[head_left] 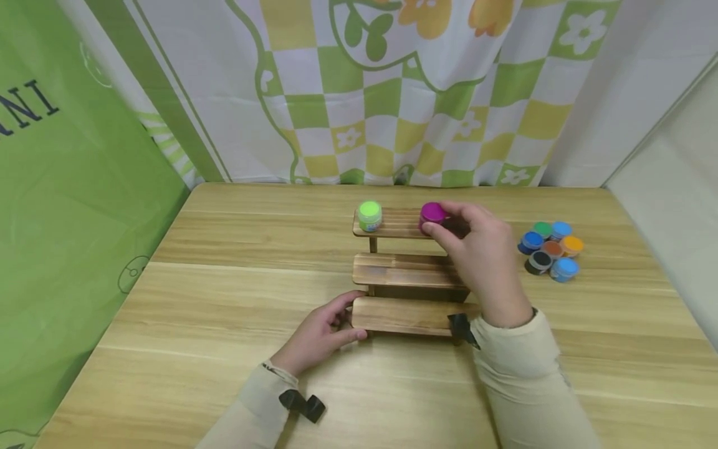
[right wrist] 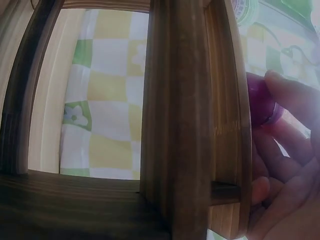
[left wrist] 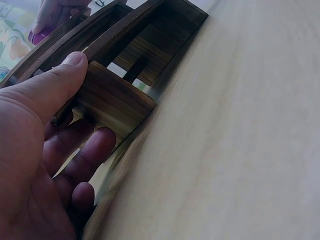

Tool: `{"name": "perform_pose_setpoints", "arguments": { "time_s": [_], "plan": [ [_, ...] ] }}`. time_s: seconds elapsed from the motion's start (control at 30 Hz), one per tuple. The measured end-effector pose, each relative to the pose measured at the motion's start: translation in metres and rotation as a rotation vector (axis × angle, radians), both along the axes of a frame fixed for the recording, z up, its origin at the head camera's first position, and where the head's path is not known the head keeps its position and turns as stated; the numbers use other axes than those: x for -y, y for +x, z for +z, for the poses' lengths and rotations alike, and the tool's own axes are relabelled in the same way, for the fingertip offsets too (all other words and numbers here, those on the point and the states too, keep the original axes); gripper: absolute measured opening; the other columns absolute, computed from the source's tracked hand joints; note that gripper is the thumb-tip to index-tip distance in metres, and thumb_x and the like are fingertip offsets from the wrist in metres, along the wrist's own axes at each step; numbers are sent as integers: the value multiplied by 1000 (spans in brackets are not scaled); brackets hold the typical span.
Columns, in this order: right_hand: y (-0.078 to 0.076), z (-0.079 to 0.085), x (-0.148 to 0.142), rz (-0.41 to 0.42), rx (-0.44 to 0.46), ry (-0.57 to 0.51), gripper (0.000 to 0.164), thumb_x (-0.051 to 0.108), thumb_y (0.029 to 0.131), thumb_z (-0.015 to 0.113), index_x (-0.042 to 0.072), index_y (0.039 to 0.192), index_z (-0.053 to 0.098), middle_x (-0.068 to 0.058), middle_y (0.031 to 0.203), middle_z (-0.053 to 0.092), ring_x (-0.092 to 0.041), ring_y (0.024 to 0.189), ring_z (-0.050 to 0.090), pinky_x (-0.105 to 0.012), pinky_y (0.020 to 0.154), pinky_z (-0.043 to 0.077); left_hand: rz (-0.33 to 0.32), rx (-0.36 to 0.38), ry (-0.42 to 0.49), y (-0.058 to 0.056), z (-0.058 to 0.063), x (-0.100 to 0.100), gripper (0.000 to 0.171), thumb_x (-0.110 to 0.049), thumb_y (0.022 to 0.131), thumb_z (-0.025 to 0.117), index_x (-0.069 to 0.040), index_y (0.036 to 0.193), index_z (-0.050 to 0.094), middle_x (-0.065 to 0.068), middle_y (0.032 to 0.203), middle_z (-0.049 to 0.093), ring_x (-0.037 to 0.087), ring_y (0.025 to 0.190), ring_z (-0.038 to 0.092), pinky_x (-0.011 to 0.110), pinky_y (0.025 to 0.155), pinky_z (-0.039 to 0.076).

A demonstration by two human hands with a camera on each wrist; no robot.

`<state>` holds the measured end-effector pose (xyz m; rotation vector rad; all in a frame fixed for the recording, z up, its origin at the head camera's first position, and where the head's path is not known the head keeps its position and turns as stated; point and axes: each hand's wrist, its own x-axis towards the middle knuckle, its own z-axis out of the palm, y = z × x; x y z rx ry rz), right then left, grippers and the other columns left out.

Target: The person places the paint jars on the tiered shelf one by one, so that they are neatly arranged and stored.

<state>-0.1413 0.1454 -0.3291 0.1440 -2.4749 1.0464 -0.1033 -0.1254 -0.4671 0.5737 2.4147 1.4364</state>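
Observation:
A three-tier wooden display stand (head_left: 409,315) stands on the table. My right hand (head_left: 482,255) pinches a purple paint pot (head_left: 432,212) between thumb and fingers at the top tier. In the right wrist view the same purple pot (right wrist: 261,100) sits against the top board's edge; whether it bears its full weight there I cannot tell. Near the left end of that tier stands a lime-green pot (head_left: 369,216). My left hand (head_left: 321,330) grips the left end of the lowest tier. Seen from the left wrist, the thumb (left wrist: 70,75) lies along the board and the other fingers curl beneath it.
To the right of the stand is a cluster of several paint pots, among them a black pot (head_left: 538,262), an orange pot (head_left: 572,245) and a green pot (head_left: 542,229). A checked curtain (head_left: 381,125) hangs behind the wooden table (head_left: 224,280). Green cloth (head_left: 73,187) covers the left side.

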Motion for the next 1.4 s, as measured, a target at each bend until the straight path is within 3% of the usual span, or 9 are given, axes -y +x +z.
{"name": "perform_pose_setpoints", "arguments": {
  "time_s": [0.43, 0.87, 1.4],
  "plan": [
    [-6, 2, 9, 11, 33, 20, 39, 24, 85, 82, 2, 116, 72, -16, 100, 73, -27, 84, 69, -43, 76, 55, -1, 5, -2, 0, 2, 1, 66, -34, 89, 77, -26, 148, 48, -3, 108, 63, 15, 95, 59, 32, 80, 52],
    [-6, -2, 8, 9, 17, -25, 39, 24, 84, 83, 5, 117, 72, -13, 97, 74, -24, 79, 69, -40, 72, 54, -20, 14, 14, 0, 3, 0, 66, -32, 91, 75, -27, 149, 46, -1, 112, 64, 15, 96, 60, 32, 79, 53],
    [-7, -5, 3, 40, 31, -25, 46, 25, 85, 83, 5, 122, 66, -14, 102, 73, -27, 84, 70, -42, 75, 56, -13, 14, 4, -1, 4, 1, 68, -31, 90, 76, -25, 150, 46, 0, 115, 64, 15, 97, 61, 32, 80, 53]
  ]
}}
